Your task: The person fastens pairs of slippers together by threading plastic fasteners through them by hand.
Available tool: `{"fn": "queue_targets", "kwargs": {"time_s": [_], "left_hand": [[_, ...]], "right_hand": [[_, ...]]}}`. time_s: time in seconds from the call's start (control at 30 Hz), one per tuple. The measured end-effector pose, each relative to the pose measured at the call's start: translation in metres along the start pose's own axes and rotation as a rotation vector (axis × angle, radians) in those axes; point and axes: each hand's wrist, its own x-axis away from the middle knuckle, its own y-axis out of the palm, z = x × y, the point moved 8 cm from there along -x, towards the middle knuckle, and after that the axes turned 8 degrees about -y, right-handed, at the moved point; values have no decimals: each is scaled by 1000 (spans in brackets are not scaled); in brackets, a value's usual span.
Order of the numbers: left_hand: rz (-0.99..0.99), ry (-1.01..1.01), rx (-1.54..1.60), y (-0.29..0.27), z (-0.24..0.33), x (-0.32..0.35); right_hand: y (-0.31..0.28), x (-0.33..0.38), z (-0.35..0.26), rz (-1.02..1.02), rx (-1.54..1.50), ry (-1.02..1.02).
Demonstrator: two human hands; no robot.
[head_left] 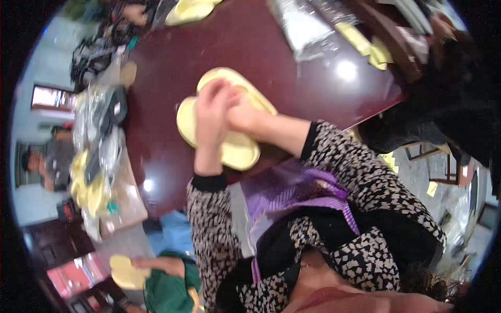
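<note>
Two pale yellow slippers lie side by side on the dark red table (pixel 172 57). The farther slipper (pixel 222 75) points up and left; the nearer slipper (pixel 241 154) shows its ends on either side of my wrists. Over the pair, my left hand (pixel 211 112) and my right hand (pixel 246 112) meet, fingers curled in against each other. What sits between the fingertips, if anything, is hidden, and the fingers are slightly blurred. Patterned black-and-white sleeves with black cuffs cover both my forearms.
Clear plastic bags (pixel 308 31) and yellow pieces (pixel 360 41) lie at the far right; another yellow item (pixel 190 11) is at the far edge. Bagged grey and yellow slippers (pixel 86 188) crowd the left side. At lower left, a green-clad person's hand (pixel 151 263) holds a yellow slipper (pixel 127 272).
</note>
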Motion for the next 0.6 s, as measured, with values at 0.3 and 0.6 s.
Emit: {"fn": "queue_targets", "kwargs": {"time_s": [0.3, 0.6], "left_hand": [[561, 298, 90, -161, 29, 20], [811, 109, -29, -201, -30, 21]], "right_hand": [[-32, 17, -4, 38, -262, 377], [-226, 76, 110, 339, 396, 529]]}}
